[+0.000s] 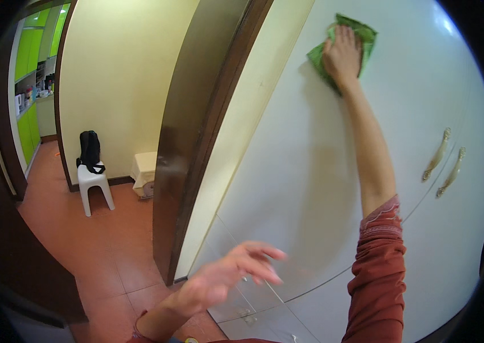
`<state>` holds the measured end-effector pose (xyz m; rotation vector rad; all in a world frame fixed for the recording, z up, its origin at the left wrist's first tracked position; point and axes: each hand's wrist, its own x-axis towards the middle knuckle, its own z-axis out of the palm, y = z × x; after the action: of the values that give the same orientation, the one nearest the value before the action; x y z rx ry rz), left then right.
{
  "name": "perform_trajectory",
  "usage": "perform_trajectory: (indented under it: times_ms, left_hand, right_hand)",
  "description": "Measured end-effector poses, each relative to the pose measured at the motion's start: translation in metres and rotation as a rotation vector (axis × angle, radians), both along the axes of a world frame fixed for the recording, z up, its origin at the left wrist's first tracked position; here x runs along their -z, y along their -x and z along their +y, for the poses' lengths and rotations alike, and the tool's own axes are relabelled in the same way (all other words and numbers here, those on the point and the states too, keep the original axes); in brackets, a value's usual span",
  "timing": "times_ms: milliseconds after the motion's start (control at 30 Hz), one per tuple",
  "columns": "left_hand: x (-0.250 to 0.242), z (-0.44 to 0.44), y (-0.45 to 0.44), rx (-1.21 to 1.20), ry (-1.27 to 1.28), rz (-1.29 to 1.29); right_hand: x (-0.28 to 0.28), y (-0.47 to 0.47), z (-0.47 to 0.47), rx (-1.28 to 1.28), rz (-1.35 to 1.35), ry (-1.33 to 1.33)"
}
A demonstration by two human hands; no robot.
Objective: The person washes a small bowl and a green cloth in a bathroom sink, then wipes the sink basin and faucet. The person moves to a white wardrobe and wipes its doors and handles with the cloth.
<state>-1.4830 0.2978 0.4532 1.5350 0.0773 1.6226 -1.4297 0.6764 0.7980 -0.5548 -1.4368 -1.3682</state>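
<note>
My right hand [343, 55] lies flat on a green cloth [366, 35], pressing it against the upper part of a white cabinet door [285, 171]. The cloth spreads out around the fingers and wrist. My left hand [242, 270] hangs in the air before the lower part of the cabinet, slightly blurred, fingers apart and holding nothing. Two ornate metal handles, a left one [436, 155] and a right one [451, 173], flank the seam between the doors, to the right of my right forearm.
A dark wooden door frame [207, 128] stands left of the cabinet. Beyond it, a black backpack [89, 148] rests on a white plastic stool [94, 182], near a cloth-covered box [145, 167]. Green kitchen cabinets [27, 53] show at far left. Small drawers [242, 300] are low down.
</note>
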Motion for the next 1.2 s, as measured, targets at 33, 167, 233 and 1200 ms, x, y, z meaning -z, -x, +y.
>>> perform_trajectory:
  times_ms: [33,167,233,1200]
  left_hand:
    - [0.020,0.012,0.007,0.018,0.111,-0.084]
    - [0.103,0.020,0.044,0.086,0.380,-0.289]
    - [0.133,0.012,0.070,0.051,0.494,-0.361]
    - [0.119,0.030,0.174,-0.367,0.773,0.011]
  right_hand:
    - [0.025,0.013,-0.003,-0.149,-0.065,0.141]
    - [0.143,0.045,-0.022,-0.576,0.055,0.616]
    - [0.169,0.059,-0.023,-0.915,0.173,0.634]
    - [0.318,0.044,-0.119,-2.401,1.138,1.310]
